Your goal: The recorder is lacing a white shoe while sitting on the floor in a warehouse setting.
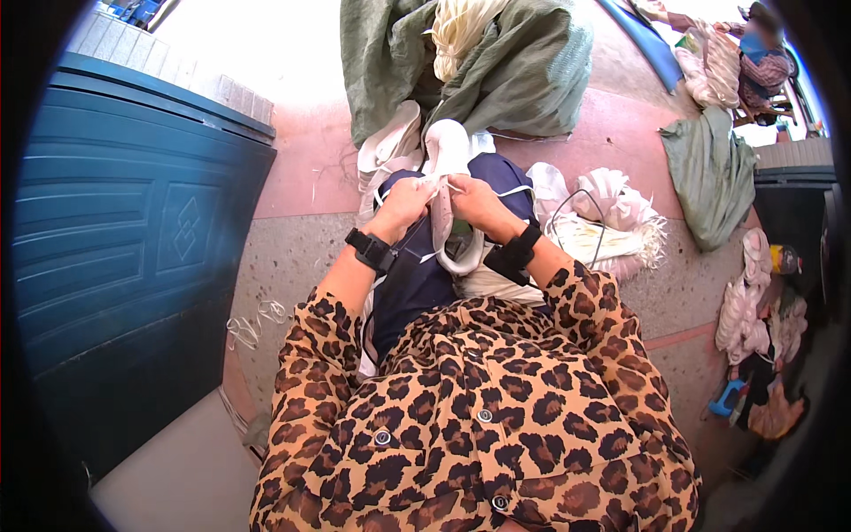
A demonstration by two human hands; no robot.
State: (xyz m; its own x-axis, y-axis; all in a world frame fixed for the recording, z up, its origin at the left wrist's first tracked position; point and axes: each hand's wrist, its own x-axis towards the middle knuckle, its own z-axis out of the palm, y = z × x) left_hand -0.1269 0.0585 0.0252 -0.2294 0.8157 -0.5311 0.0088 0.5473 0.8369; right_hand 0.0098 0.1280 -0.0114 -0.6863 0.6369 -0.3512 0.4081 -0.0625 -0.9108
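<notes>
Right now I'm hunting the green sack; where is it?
In the head view, the green sack lies top centre on the floor, just beyond both hands, white cords spilling from it.

Between my two hands I hold a pale pinkish-white shoe upper (pixel 441 199), soft and limp, standing roughly upright over my lap. Its rounded top end rises above my fingers, and its lower end curves down in a loop onto the dark navy cloth (pixel 417 275) across my knees. A thin white thread (pixel 496 192) runs off it toward my right.
</notes>
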